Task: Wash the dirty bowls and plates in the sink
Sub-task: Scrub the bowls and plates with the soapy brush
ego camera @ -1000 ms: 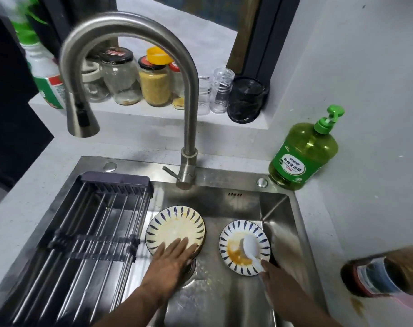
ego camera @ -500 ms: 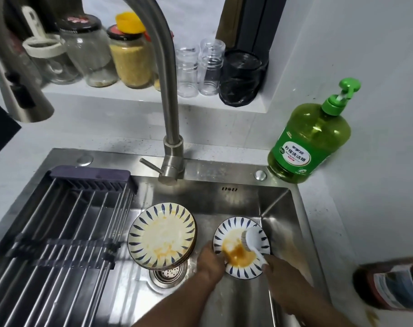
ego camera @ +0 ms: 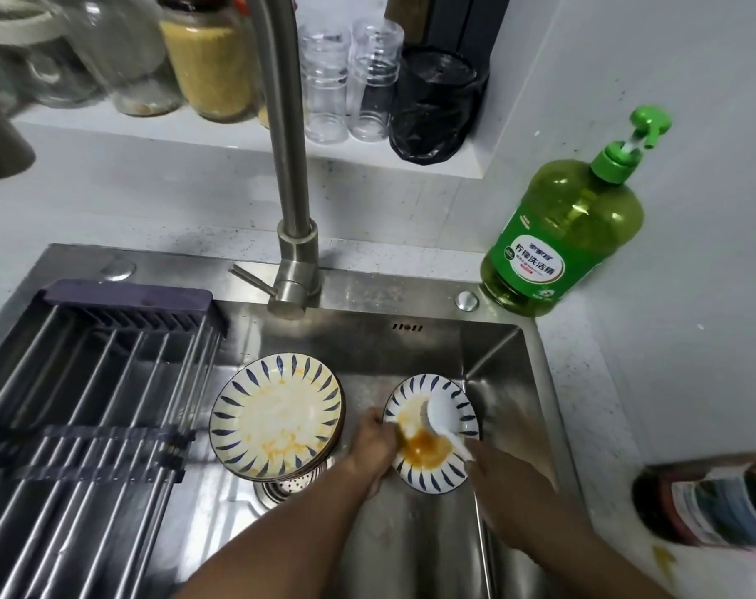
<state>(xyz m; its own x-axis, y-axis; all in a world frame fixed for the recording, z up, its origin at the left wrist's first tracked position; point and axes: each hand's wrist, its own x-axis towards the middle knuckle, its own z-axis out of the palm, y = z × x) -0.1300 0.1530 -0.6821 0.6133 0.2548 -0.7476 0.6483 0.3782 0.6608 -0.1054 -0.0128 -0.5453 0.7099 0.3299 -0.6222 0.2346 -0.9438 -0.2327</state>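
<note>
Head view: stainless sink [ego camera: 415, 348] set into pale tabletop [ego camera: 691, 322], faucet [ego camera: 291, 218] at rear, drying rack [ego camera: 90, 408] across left half. Green detergent bottle [ego camera: 562, 244] at right rear corner. Stack of plates [ego camera: 276, 415] beside drain, topmost smeared orange. Small bowl [ego camera: 432, 434] right of stack, orange residue inside. Left hand [ego camera: 371, 443] gripping bowl's left rim. Right hand [ego camera: 510, 490] holding white spoon [ego camera: 443, 419] resting in bowl.

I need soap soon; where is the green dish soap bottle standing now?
In the head view, the green dish soap bottle stands upright on the counter at the sink's back right corner, right of the faucet.
</note>
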